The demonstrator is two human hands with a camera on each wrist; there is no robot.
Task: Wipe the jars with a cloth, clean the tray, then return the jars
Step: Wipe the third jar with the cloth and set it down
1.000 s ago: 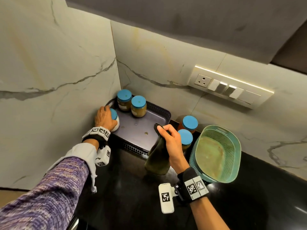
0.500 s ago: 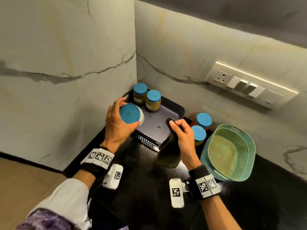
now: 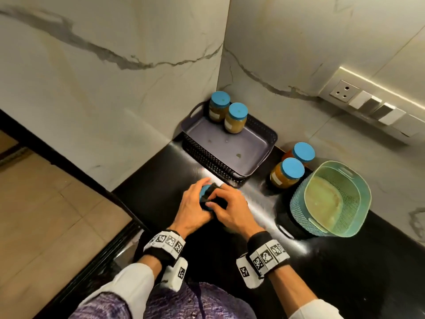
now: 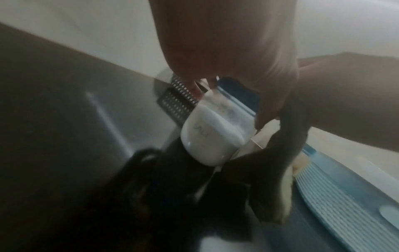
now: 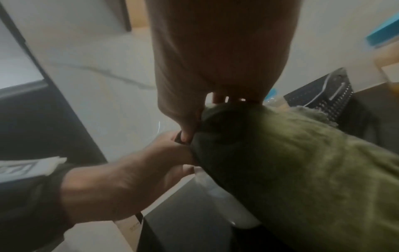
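Observation:
My left hand [image 3: 195, 208] grips a white jar [image 4: 213, 134] with a blue lid [image 3: 203, 194] above the black counter, in front of the dark tray [image 3: 257, 162]. My right hand [image 3: 230, 208] holds the olive-green cloth [image 5: 302, 162] against that jar; most of the jar is hidden by both hands in the head view. Two blue-lidded jars [image 3: 219, 107] [image 3: 235, 118] stand in the tray's back left corner. Two more jars [image 3: 287, 172] [image 3: 301, 154] stand on the counter to the tray's right.
A teal basket [image 3: 358, 194] with a pale cloth inside sits on the counter at the right. Marble walls close the corner behind the tray. A switch panel [image 3: 372, 107] is on the right wall. The counter's left edge drops to a tiled floor [image 3: 46, 203].
My left hand lifted the white jar out of the tray and brought it toward me over the counter. My right hand brought the cloth onto it. The camera view tilted down.

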